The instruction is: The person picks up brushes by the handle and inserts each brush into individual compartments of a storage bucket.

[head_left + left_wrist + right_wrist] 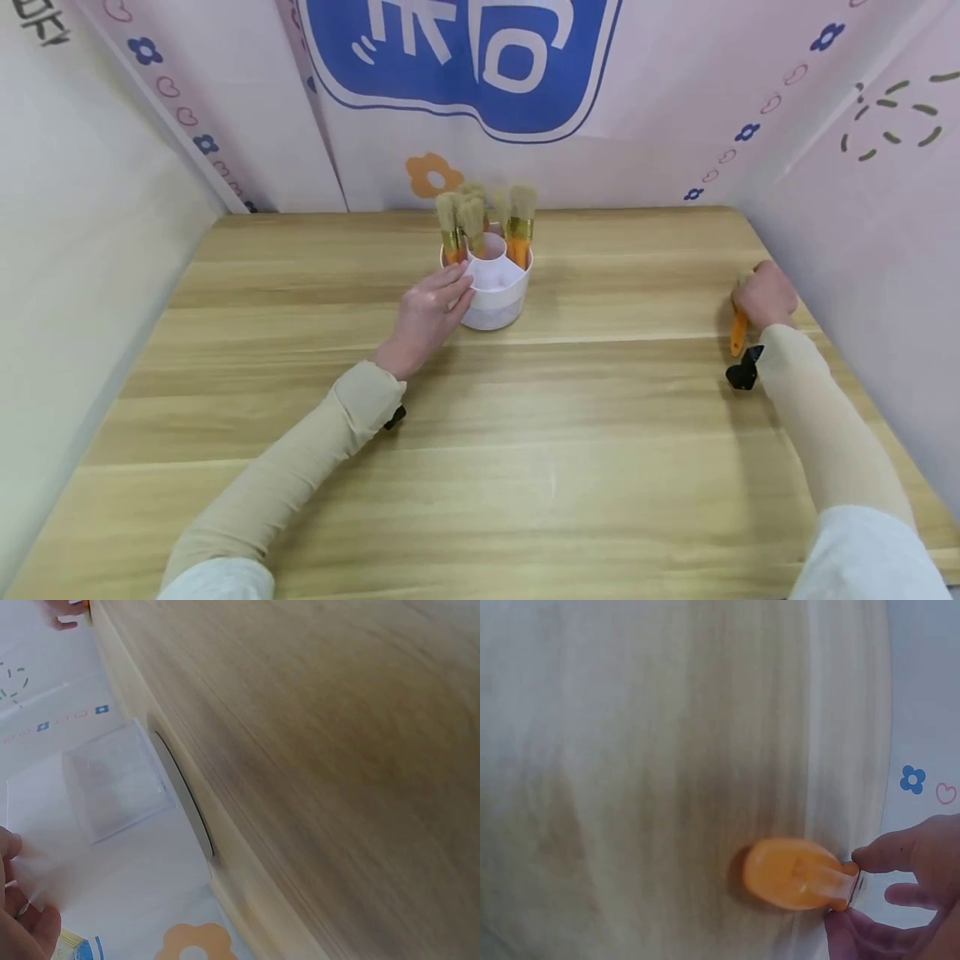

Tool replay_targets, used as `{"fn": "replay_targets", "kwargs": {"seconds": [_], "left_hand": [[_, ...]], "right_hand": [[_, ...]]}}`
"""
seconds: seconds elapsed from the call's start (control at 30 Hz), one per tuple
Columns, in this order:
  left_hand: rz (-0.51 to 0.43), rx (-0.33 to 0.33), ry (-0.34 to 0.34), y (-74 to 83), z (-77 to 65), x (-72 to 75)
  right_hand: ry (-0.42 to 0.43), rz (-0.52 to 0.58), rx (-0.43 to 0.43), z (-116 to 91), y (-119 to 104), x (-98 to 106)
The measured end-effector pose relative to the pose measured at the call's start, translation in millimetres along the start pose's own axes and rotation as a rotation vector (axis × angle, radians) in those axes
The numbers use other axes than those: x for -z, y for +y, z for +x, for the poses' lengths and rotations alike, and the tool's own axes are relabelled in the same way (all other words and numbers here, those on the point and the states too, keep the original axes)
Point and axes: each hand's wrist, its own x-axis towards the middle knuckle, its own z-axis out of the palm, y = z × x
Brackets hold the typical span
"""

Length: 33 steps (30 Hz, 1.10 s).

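Observation:
A white round divided brush holder (497, 310) stands toward the back of the table, with several orange-handled paintbrushes (522, 218) in it, bristles up. My left hand (426, 315) holds the left front of its rim; in the left wrist view the fingertips (49, 922) lie on the holder's white wall (142, 862), beside a clear box-like front part. Far to the right, my right hand (768, 293) pinches another paintbrush (738, 332) close over the table. Thumb and fingers meet where the orange handle (787, 871) joins the metal band; the hand hides most of the bristles.
The wooden table (570, 467) is bounded by a printed back wall (637, 167) and white side walls. The right wall (862, 242) stands close beside my right hand. A black wrist camera (744, 371) sits at my right cuff.

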Motion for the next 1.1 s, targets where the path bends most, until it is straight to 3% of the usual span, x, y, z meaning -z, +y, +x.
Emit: {"fn": "replay_targets", "kwargs": {"seconds": [0.23, 0.7, 1.1], "left_hand": [[-0.013, -0.010, 0.023, 2.6, -0.4, -2.2], [-0.026, 0.019, 0.003, 1.7, 0.5, -2.1], [-0.014, 0.026, 0.001, 2.4, 0.3, -2.8]], "right_hand": [[0.010, -0.025, 0.003, -0.7, 4.0, -2.9], [0.036, 0.164, 0.051, -4.8, -14.6, 18.2], [0.074, 0.248, 0.086, -7.7, -37.4, 26.1]]}}
